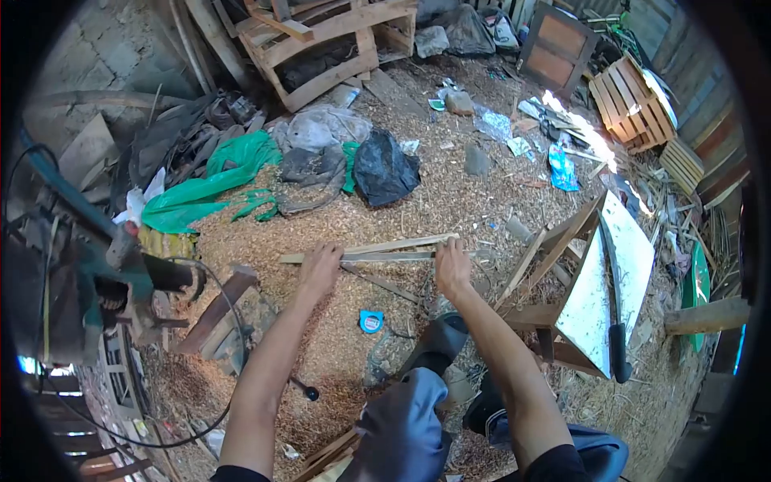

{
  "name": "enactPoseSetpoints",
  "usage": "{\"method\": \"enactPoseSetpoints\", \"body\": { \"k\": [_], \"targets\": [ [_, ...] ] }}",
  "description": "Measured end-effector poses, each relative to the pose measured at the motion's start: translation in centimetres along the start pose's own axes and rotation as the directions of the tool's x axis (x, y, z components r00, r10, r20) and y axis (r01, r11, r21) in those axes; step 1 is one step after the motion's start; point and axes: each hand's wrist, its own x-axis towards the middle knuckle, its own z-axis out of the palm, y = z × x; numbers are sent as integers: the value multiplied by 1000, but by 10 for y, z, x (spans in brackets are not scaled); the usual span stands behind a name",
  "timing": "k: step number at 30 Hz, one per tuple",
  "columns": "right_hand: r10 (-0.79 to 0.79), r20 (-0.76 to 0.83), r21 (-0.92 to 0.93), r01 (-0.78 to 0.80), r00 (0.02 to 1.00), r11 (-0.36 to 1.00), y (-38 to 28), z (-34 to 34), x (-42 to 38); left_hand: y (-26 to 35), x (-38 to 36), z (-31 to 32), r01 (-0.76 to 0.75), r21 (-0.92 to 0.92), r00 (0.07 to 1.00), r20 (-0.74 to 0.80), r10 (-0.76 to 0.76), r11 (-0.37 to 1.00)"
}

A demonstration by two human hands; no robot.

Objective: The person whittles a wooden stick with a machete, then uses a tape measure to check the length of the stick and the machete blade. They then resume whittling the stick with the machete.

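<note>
Over sawdust floor [450, 201] | left hand [320, 269], right hand [451, 269] | fingers curled around wooden slats [377, 249]

Bare forearms run from short black sleeves; grey-blue trousers [401, 426] and dark boots [438, 337] show below.

Thin pale wooden strips [377, 249], bundled, lying level across sawdust floor, both ends gripped.

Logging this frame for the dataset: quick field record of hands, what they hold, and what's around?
left hand: gripping wooden slats
right hand: gripping the same slats, further along
slats: roughly level, above sawdust floor
tape measure: blue, on sawdust below the hands
wooden stool frame: tipped over, right of right hand
machine: green, far left
</note>
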Motion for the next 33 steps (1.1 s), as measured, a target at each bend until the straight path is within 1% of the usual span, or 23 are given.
{"method": "enactPoseSetpoints", "body": {
  "k": [2,3,4,6,7,10,13,16,18,20,23,26,27,30,31,32,33],
  "targets": [
    [-10,-28,73,12,1000,997,-3,15,12,0,4,-2,41,36,999,33,-42,999],
    [-4,-28,157,9,1000,988,-4,22,17,-1,6,-2,48,63,997,52,-52,997],
    [-20,-30,202,26,999,979,-4,31,20,-3,8,-2,55,92,996,69,-61,994],
    [-52,-46,291,63,998,955,-6,55,27,-12,5,11,89,83,994,56,-94,993],
    [-113,91,276,84,989,957,-6,62,27,-17,3,18,107,77,993,48,-111,991],
    [-99,308,319,-5,946,948,-10,64,3,-28,0,26,61,71,996,62,-65,996],
    [-106,389,305,-20,915,952,-4,43,-25,-23,-2,11,46,17,998,41,-46,999],
    [-153,376,288,42,914,957,11,29,-54,-17,-5,4,50,-15,999,20,-49,999],
    [-128,435,284,-1,891,959,22,9,-72,-13,-6,6,19,-41,1000,19,-18,999],
    [-136,363,362,-5,922,932,35,-14,-99,29,-10,-41,14,-164,991,135,9,986],
    [-136,332,248,53,933,967,51,-49,-127,81,1,-81,15,-388,988,146,45,922],
    [-85,220,231,32,972,973,72,-121,-174,133,14,-126,-178,-312,978,51,203,933],
    [-129,175,182,96,976,979,84,-132,-185,152,14,-144,-293,-309,954,-34,297,905],
    [-119,191,183,83,974,980,120,-185,-234,211,14,-197,-270,-368,953,26,300,890],
    [-98,228,204,51,969,978,133,-202,-247,228,16,-210,-317,-384,938,8,346,867],
    [-30,239,182,-14,970,983,146,-206,-258,243,18,-219,-359,-399,921,-4,391,843],
    [84,188,149,-113,979,982,164,-192,-262,257,17,-227,-399,-414,901,-9,435,818]
  ]
}}
